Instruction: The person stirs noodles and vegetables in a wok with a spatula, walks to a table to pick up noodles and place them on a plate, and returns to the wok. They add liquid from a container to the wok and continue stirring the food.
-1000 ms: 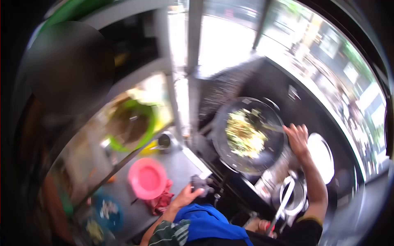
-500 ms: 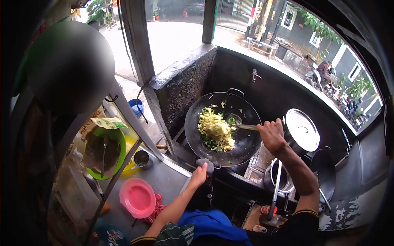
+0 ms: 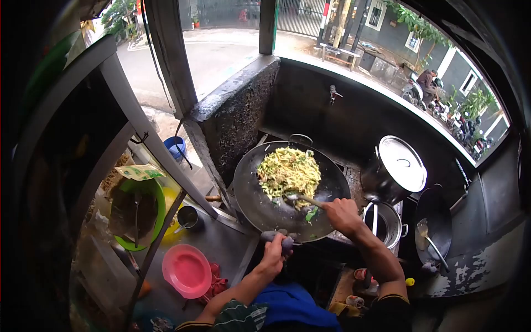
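My left hand (image 3: 271, 257) is closed around a grey cloth (image 3: 283, 241) at the near rim of a large black wok (image 3: 334, 182). The cloth covers whatever handle lies under it. In the wok sits a yellowish heap of food, apparently noodles (image 3: 290, 171), mixed with green leaves. My right hand (image 3: 344, 216) grips the handle of a spatula (image 3: 308, 201). Its blade is at the near edge of the heap and partly hidden by food. A few loose green leaves (image 3: 311, 213) lie in the wok below the spatula.
Right of the wok stand a lidded pot (image 3: 402, 166), a smaller pot (image 3: 394, 226) and a second wok (image 3: 434, 216) with another spatula (image 3: 431, 243). On the left counter are a pink plate (image 3: 187, 271), a metal cup (image 3: 188, 217) and a green bowl (image 3: 165, 213).
My right hand and the spatula have come nearer to me, from the heap's right side to its near edge. The heap is more spread out. The wok sits lower in view, which has shifted too.
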The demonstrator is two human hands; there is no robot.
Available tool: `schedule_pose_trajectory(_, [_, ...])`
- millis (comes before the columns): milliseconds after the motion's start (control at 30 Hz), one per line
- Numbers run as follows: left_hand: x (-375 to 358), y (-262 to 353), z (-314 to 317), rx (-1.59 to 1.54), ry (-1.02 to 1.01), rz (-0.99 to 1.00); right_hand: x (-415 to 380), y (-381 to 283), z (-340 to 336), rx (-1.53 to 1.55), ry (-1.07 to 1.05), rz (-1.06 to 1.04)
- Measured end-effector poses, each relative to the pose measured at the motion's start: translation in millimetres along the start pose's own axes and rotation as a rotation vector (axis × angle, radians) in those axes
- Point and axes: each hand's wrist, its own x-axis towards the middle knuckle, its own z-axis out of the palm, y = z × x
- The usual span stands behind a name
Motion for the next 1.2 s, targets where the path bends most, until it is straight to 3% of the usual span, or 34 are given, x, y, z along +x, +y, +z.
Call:
schedule_pose_trajectory(33, [-16.9, 1.7, 0.5, -0.084, 0.036, -0.079, -11.6, -0.7, -14.5, -0.014, -0.064, -0.036])
schedule_pose_trajectory(100, [14.6, -19.6, -16.3, -0.06, -0.104, -0.088, -8.3, 2.3, -12.7, 0.045, -0.041, -0.047])
schedule_pose_trajectory(233, [76.2, -26.1, -25.8, -0.013, -0.189, 0.049, 31.3, 0.5, 16.7, 0.161, 0.024, 0.032])
schedule_pose_trajectory(300, [37.0, -48.3, -33.6, 0.004, -0.106, 0.021, 14.1, 10.9, -0.7, 0.142, 0.047, 0.061])
schedule_pose_trajectory(367, [-18.2, -49.5, -54.5, -0.081, -0.052, -0.187, -31.2, 18.2, -45.9, 0.106, 0.127, -0.028])
schedule_pose_trajectory(433, [-39.4, -47.0, -63.5, -0.132, 0.001, -0.337, -61.4, 11.1, -91.7, 0.072, -0.109, 0.032])
schedule_pose_trajectory(500, [-20.1, -45.5, -47.7, -0.213, -0.164, -0.195, -68.2, 10.0, -85.4, 0.098, -0.133, -0.061])
schedule_pose_trajectory(567, [20.9, -43.0, -27.0, -0.19, -0.13, -0.118, -36.0, 1.8, -51.9, 0.121, -0.196, -0.037])
schedule_pose_trajectory(667, [44.6, -47.5, -15.9, -0.114, -0.074, -0.019, 3.7, 2.6, 2.5, 0.205, -0.017, 0.035])
schedule_pose_trajectory(700, [41.2, -63.4, -28.9, -0.135, -0.179, 0.013, 4.6, 3.2, 4.1, 0.217, 0.042, 0.055])
schedule_pose_trajectory(733, [9.6, -59.0, -31.5, -0.149, -0.13, -0.017, -7.8, 4.9, -12.1, 0.215, 0.028, 0.056])
schedule_pose_trajectory(833, [-27.5, -67.7, -66.4, -0.186, -0.039, -0.347, -63.2, 3.3, -77.9, 0.099, -0.015, 0.082])
schedule_pose_trajectory(900, [-26.5, -66.7, -59.9, -0.175, -0.072, -0.268, -78.3, -0.6, -96.9, 0.137, -0.174, 0.141])
schedule_pose_trajectory(967, [0.0, -49.9, -33.1, -0.194, -0.176, -0.086, -67.2, 5.7, -53.8, 0.102, -0.153, 0.049])
schedule_pose_trajectory(1033, [36.6, -33.5, -17.3, -0.111, -0.16, -0.082, -33.9, -4.0, 2.1, 0.122, -0.141, 0.15])
schedule_pose_trajectory(1200, [19.8, -60.0, -30.4, 0.004, -0.141, -0.052, -34.5, 3.7, 52.2, 0.503, 0.275, 0.18])
